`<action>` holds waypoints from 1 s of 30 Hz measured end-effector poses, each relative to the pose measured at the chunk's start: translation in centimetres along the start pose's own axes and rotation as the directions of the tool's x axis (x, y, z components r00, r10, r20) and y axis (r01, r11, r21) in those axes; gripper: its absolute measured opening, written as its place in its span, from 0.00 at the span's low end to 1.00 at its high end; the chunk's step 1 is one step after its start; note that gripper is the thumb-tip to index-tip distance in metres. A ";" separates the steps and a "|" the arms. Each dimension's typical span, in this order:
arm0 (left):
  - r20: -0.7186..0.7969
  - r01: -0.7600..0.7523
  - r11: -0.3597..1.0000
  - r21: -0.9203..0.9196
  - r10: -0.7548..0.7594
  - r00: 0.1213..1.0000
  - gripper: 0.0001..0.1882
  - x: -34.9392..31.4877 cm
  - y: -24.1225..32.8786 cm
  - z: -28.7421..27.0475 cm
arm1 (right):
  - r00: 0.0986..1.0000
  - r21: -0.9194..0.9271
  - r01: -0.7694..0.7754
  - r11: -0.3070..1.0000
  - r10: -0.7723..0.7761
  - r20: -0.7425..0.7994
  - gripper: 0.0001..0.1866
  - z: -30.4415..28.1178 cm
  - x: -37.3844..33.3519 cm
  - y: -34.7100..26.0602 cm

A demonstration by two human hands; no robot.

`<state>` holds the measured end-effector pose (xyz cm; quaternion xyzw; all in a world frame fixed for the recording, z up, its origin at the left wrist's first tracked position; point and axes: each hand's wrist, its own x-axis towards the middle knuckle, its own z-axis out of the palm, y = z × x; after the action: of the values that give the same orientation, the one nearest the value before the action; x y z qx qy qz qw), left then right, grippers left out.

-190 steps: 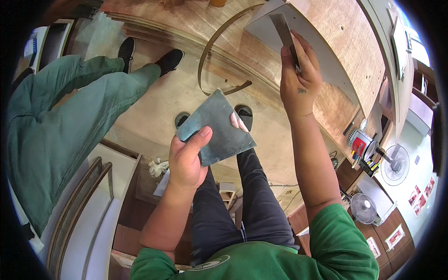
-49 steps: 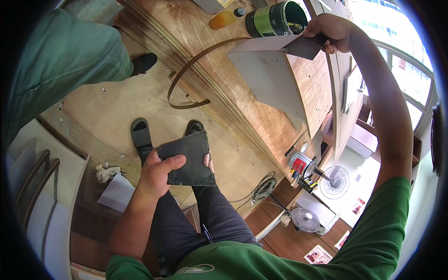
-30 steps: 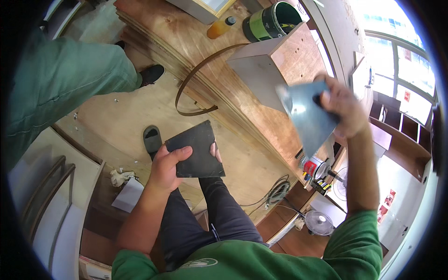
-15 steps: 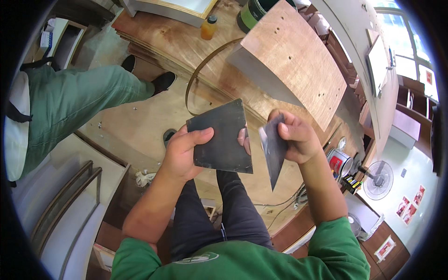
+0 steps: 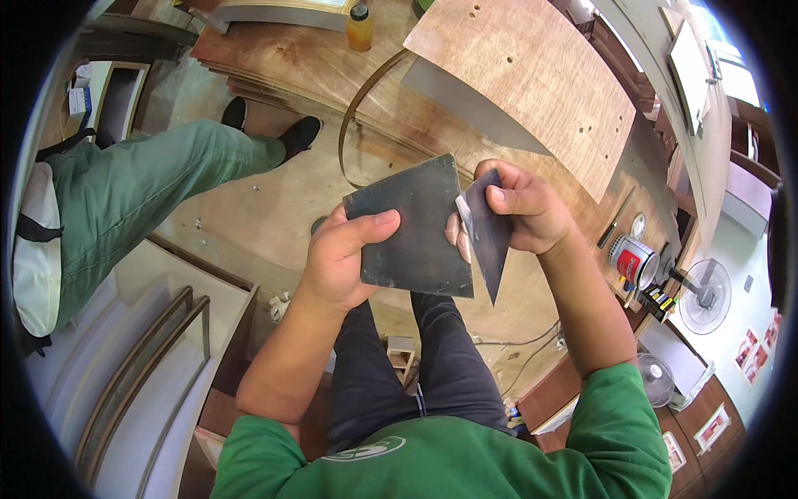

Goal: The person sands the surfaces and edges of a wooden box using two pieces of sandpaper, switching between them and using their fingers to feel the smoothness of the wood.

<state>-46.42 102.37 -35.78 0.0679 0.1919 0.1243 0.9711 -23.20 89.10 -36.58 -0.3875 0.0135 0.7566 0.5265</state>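
My left hand (image 5: 337, 258) grips a thin, dark grey square plate (image 5: 411, 229), its thumb lying on the face. Some of its fingertips show past the plate's right edge, with the rest hidden behind. Pinched in my right hand (image 5: 532, 208) is a smaller thin dark sheet (image 5: 490, 237), tilted and tapering to a point at its lower end. One edge of the sheet looks pale and shiny. It stands right beside the plate's right edge; whether the two touch, I cannot tell. Both pieces are held up in front of my body, above the floor.
Stacked plywood sheets (image 5: 283, 54) lie ahead, with a jar of orange liquid (image 5: 359, 29) and a wooden box-like panel (image 5: 532, 75) on top. A curved strip (image 5: 345, 137) leans there. Another person's leg (image 5: 166, 170) is at left. Fan (image 5: 705, 295) and can (image 5: 636, 264) stand right.
The sheet in my right hand has come closer to the square plate and is raised slightly. The plate has shifted a little to the right in view, and the whole view has moved.
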 end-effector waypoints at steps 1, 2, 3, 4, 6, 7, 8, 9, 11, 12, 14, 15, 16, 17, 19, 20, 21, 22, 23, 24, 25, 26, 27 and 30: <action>-0.002 0.024 0.999 0.028 -0.024 1.000 0.22 0.0 0.0 -0.1 | 0.999 -0.036 0.036 0.999 -0.036 -0.022 0.13 -0.4 -0.1 0.2; -0.007 0.045 0.997 0.055 -0.045 0.999 0.21 0.0 0.1 -0.3 | 0.999 -0.035 0.036 0.999 -0.037 -0.021 0.13 -0.6 -0.3 0.0; -0.007 0.045 0.997 0.056 -0.045 0.999 0.21 -0.1 0.3 -0.1 | 0.993 -0.197 -0.012 0.980 -0.011 -0.114 0.14 -0.8 -0.5 -0.2; -0.035 0.022 0.997 0.072 -0.020 0.999 0.21 -0.2 0.5 0.4 | 0.978 -0.349 -0.073 0.934 -0.001 -0.209 0.15 -1.0 -0.7 -0.3; -0.063 0.000 0.995 0.097 0.006 0.998 0.20 -0.3 0.8 0.7 | 0.952 -0.305 -0.016 0.952 -0.079 -0.297 0.15 -0.9 -1.1 0.3; -0.093 -0.074 0.982 0.173 0.091 0.991 0.20 -0.2 0.9 0.6 | 0.910 -0.266 0.042 0.963 -0.147 -0.389 0.15 -0.7 -1.6 0.7; -0.115 -0.145 0.958 0.249 0.178 0.977 0.19 -0.1 0.8 0.5 | 0.882 -0.220 0.157 0.963 -0.237 -0.408 0.14 -0.6 -2.2 1.0; -0.114 -0.144 0.957 0.252 0.177 0.978 0.19 -0.2 0.7 0.4 | 0.882 -0.217 0.160 0.963 -0.238 -0.407 0.14 -0.1 -2.7 1.5; -0.239 -0.310 0.856 0.414 0.431 0.870 0.19 -0.6 0.2 0.5 | 0.841 -0.142 0.336 0.931 -0.364 -0.400 0.14 1.3 -3.7 2.3; -0.303 -0.318 0.834 0.450 0.478 0.824 0.19 -0.8 -0.2 0.9 | 0.851 -0.114 0.331 0.937 -0.348 -0.393 0.13 1.8 -4.1 3.0; -0.309 -0.352 0.809 0.472 0.525 0.793 0.19 -1.0 -1.1 0.7 | 0.831 -0.152 0.292 0.944 -0.329 -0.449 0.09 3.8 -3.9 4.1; -0.314 -0.387 0.780 0.492 0.574 0.757 0.19 -1.1 -1.5 0.7 | 0.833 -0.120 0.291 0.949 -0.313 -0.456 0.08 4.4 -3.7 4.6; -0.314 -0.384 0.781 0.493 0.571 0.758 0.19 -1.0 -1.7 1.0 | 0.823 -0.101 0.317 0.943 -0.326 -0.464 0.08 5.0 -3.4 4.9; -0.275 -0.412 0.768 0.489 0.585 0.763 0.18 -1.0 -1.7 1.6 | 0.823 -0.097 0.319 0.943 -0.326 -0.466 0.08 5.3 -3.1 5.2; -0.236 -0.437 0.757 0.486 0.595 0.768 0.18 -1.1 -2.1 1.8 | 0.775 -0.059 0.412 0.909 -0.384 -0.503 0.09 5.5 -2.5 5.6; -0.238 -0.446 0.723 0.527 0.629 0.740 0.18 -1.3 -2.4 1.5 | 0.776 -0.057 0.411 0.910 -0.381 -0.502 0.09 5.6 -2.3 5.5; -0.237 -0.452 0.688 0.567 0.662 0.711 0.17 -1.5 -2.6 1.2 | 0.787 -0.042 0.400 0.916 -0.366 -0.497 0.09 5.6 -2.1 5.3; -0.239 -0.451 0.688 0.569 0.663 0.710 0.17 -1.7 -2.8 0.9 | 0.798 -0.027 0.389 0.921 -0.351 -0.490 0.10 5.7 -1.8 5.1; -0.236 -0.425 0.671 0.607 0.663 0.711 0.18 -1.9 -3.0 0.5 | 0.798 -0.027 0.388 0.921 -0.350 -0.491 0.10 5.9 -1.6 4.9; -0.233 -0.399 0.653 0.644 0.663 0.711 0.18 -1.9 -3.1 0.3 | 0.785 -0.024 0.371 0.928 -0.328 -0.525 0.10 6.1 -1.2 4.8; -0.234 -0.398 0.654 0.644 0.664 0.710 0.18 -1.9 -3.0 0.4 | 0.772 -0.021 0.355 0.935 -0.305 -0.558 0.10 6.4 -0.8 4.7; -0.165 -0.403 0.592 0.698 0.681 0.713 0.18 -1.7 -2.9 0.7 | 0.772 -0.023 0.355 0.935 -0.307 -0.557 0.10 6.3 -0.5 4.8; -0.095 -0.409 0.525 0.747 0.692 0.715 0.19 -1.6 -2.8 0.8 | 0.779 -0.035 0.351 0.936 -0.313 -0.543 0.10 6.2 -0.2 4.9; -0.072 -0.271 0.388 0.881 0.675 0.734 0.19 -2.1 -2.5 0.7 | 0.784 -0.073 0.341 0.937 -0.326 -0.528 0.10 6.7 0.7 4.6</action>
<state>-47.47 99.32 -34.83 0.5392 0.4023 0.3102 0.6717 -30.83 90.48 -34.10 -0.5708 0.1001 0.5141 0.6324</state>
